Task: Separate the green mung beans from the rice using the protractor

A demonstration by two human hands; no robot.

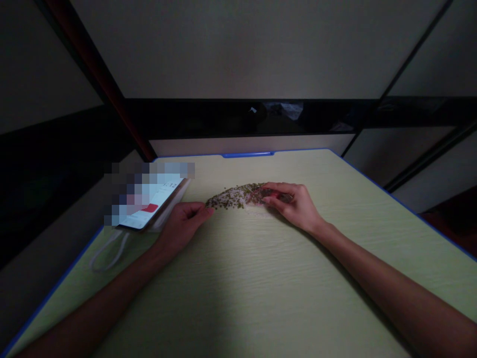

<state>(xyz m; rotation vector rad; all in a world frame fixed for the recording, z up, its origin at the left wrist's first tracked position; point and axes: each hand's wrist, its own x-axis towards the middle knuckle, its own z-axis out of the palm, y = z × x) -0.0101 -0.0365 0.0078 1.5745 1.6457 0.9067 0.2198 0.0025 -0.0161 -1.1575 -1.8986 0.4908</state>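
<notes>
A curved, low heap of small green and pale grains (233,197), looking like beans mixed with something whitish, lies on the table between my hands. Loose green bits show along its edge. At its left end is my left hand (188,219), with thumb and forefinger pinched together; whether a grain is between them is too small to tell. My right hand (298,204) curls around the right end, its thumb and forefinger a little apart. Dark reddish material (275,194) shows between those fingers, but its kind is unclear in the dim light.
A lit phone (149,204) leans on a pale support at the left, partly blurred out. A white cord loop (110,256) hangs from it onto the table. The pale wood-grain table (238,278) has a blue rim and a blue handle (248,154). Cabinet panels (238,49) stand behind.
</notes>
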